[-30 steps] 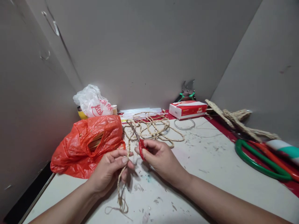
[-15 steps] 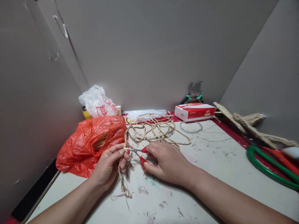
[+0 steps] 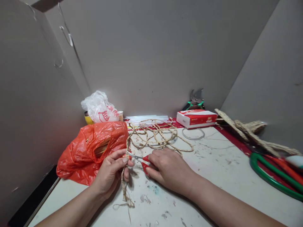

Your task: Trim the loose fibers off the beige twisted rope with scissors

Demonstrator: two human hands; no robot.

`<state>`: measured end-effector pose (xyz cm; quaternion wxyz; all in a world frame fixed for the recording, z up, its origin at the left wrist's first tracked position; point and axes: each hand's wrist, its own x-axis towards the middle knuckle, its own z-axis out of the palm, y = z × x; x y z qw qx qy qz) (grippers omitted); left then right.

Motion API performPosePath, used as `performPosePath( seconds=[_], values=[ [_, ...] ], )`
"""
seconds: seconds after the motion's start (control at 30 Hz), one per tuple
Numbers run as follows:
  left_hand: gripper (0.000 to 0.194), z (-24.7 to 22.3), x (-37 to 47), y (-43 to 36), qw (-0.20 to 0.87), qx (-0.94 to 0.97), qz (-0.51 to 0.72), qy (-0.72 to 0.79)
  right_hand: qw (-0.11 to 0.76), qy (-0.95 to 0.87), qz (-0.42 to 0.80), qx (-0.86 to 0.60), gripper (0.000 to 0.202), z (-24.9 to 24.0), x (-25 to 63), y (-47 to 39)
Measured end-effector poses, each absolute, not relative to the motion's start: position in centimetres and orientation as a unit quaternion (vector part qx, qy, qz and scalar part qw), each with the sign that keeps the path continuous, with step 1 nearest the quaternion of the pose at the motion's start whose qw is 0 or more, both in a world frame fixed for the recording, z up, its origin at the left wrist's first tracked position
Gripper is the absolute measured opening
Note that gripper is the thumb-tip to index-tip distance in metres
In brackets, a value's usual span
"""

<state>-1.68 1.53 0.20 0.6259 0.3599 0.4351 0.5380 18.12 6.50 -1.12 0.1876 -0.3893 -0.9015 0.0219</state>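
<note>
My left hand [image 3: 113,170] is closed, pinching a braided straw rope [image 3: 163,136] near one end. A short frayed tail of it hangs below the fingers over the table. My right hand [image 3: 167,167] grips the red handles of a small pair of scissors [image 3: 136,156]. The blades point left and meet the rope just at my left fingertips, nearly together. Whether the rope is cut through there, I cannot make out. Behind both hands, the rest of the rope lies in loose loops.
An orange plastic bag [image 3: 78,151] with sticks inside lies left. Behind it sits a white plastic bag [image 3: 98,105]. At the back are clear sticks [image 3: 146,119], a tissue box [image 3: 197,119], pruning shears [image 3: 196,99] and a wire coil [image 3: 193,137]. Green-handled shears [image 3: 265,176] lie right.
The scissor handles have drawn closer together and the blades have closed on the rope. My left hand keeps its pinch. The whole view has shifted slightly downward.
</note>
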Motion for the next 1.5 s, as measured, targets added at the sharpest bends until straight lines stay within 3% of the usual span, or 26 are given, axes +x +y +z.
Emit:
performPosePath(
  seconds=[0.53, 0.93, 1.5],
  values=[
    [0.029, -0.3, -1.6, 1.6, 0.598, 0.373, 0.535, 0.465, 0.194, -0.892, -0.017, -0.407, 0.026, -1.2, 17.9, 5.9],
    [0.031, -0.6, -1.5, 1.7, 0.547, 0.381, 0.54, 0.514, 0.146, -0.904, -0.016, -0.402, 0.023, -0.6, 17.8, 5.4],
    [0.029, -1.2, -1.1, 1.8, 0.553, 0.362, 0.552, 0.509, 0.196, -0.906, -0.07, -0.367, 0.021, -2.0, 17.9, 5.8]
  ],
)
